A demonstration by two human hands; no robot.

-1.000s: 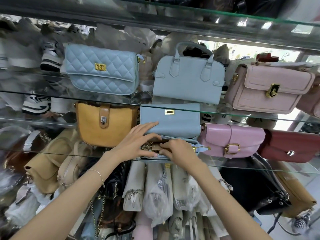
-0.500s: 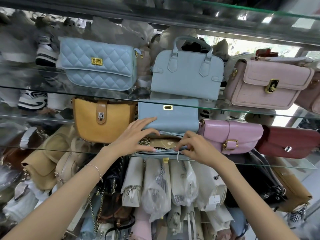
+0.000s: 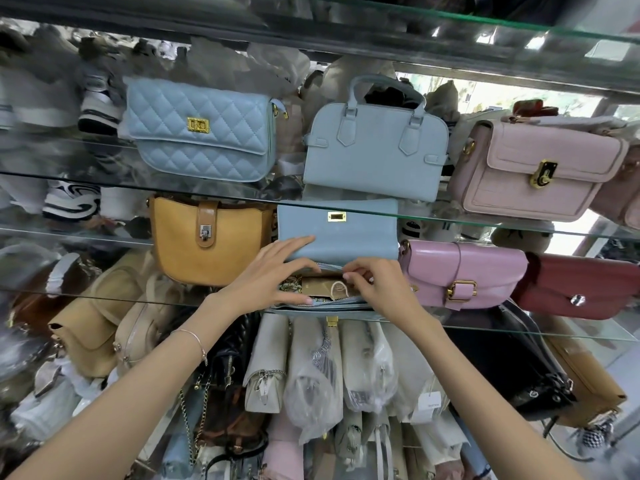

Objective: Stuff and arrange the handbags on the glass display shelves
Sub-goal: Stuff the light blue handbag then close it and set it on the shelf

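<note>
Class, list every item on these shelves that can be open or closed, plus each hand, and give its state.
Blue flap bag: open, zip undone, card showing inside.
Mustard bag: clasp fastened.
Quilted blue bag: flap closed.
Top-handle blue bag: closed, upright.
Pink buckle bag: buckled shut.
Left hand: fingers straight, pressing on that open bag.
Right hand: fingers pinching its zip edge.

Quilted bag (image 3: 201, 133) pale blue, diamond-stitched; handled bag (image 3: 374, 150) plain blue; saddle bag (image 3: 211, 244) mustard; buckled bag (image 3: 460, 271) glossy pink; end bag (image 3: 578, 289) maroon.
</note>
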